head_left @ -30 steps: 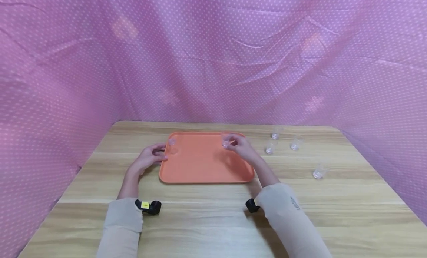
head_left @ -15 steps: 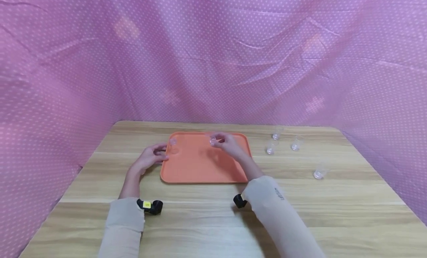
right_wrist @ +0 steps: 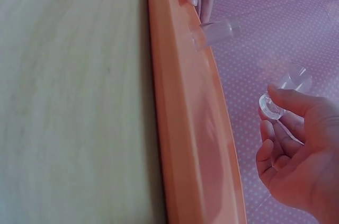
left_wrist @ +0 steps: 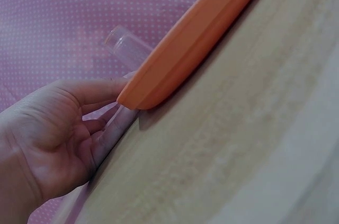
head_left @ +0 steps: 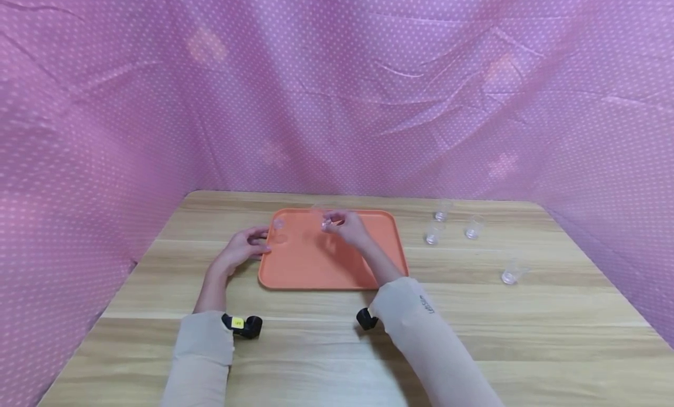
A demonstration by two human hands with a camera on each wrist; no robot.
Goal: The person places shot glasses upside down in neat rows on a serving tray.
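Observation:
My right hand (head_left: 347,228) pinches a clear shot glass (right_wrist: 286,90) between thumb and fingers, above the middle of the orange tray (head_left: 316,272). In the right wrist view the glass's thick base is turned toward the camera and its wider mouth points away. My left hand (head_left: 244,247) holds the tray's left edge, the thumb at the rim and other fingers lower, partly hidden by it. Close to that hand, a second clear shot glass (right_wrist: 218,32) stands upside down on the tray near its back left corner.
Several more clear glasses stand on the wooden table (head_left: 305,342) right of the tray: a back glass (head_left: 440,214), a nearer glass (head_left: 432,236), a glass to its right (head_left: 473,230) and a front glass (head_left: 509,275). A pink dotted curtain (head_left: 337,103) surrounds the table.
My right hand has carried its glass leftward across the tray, from near the right side to about the middle. My left hand has stayed at the tray's left edge.

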